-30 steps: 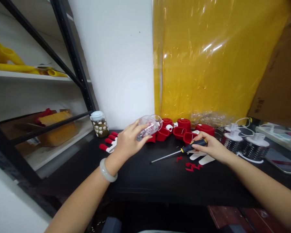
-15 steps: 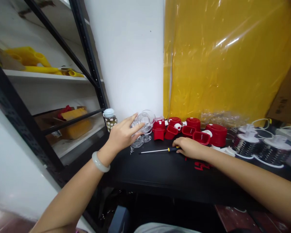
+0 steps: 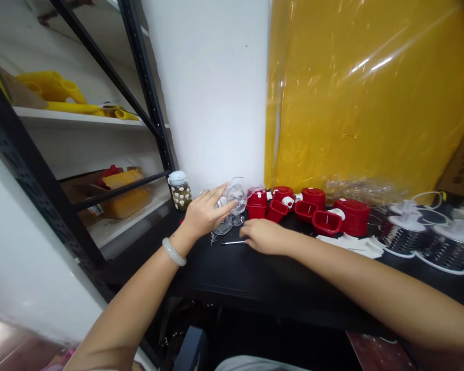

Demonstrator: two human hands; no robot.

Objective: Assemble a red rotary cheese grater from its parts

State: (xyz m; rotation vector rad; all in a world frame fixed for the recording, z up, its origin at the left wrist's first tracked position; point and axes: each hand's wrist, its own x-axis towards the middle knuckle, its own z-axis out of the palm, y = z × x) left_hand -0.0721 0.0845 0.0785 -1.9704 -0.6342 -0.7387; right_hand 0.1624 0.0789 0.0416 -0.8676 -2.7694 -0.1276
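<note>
My left hand (image 3: pixel 206 212), with a pale bangle (image 3: pixel 174 252) at the wrist, reaches over a group of clear plastic parts (image 3: pixel 236 198). Its fingers are stretched out, thumb and forefinger apart, at the nearest clear pieces. My right hand (image 3: pixel 263 236) is low over the black table, fingers curled down round a screwdriver (image 3: pixel 232 242). Only the metal shaft shows, pointing left; hand and forearm hide the handle. Several small screws (image 3: pixel 212 238) lie just left of its tip, below the left hand.
Red plastic housings (image 3: pixel 257 205) and open red cups (image 3: pixel 328 222) line the back of the black table (image 3: pixel 224 275). Metal grater drums (image 3: pixel 404 232) and white strips (image 3: pixel 351 245) are at right. A blue-lidded bottle (image 3: pixel 180 191) stands at left beside the shelf rack (image 3: pixel 160 136).
My right hand has slid left along the screwdriver, covering its handle and part of its shaft. My left hand has moved slightly right over the clear parts. The view has shifted a little.
</note>
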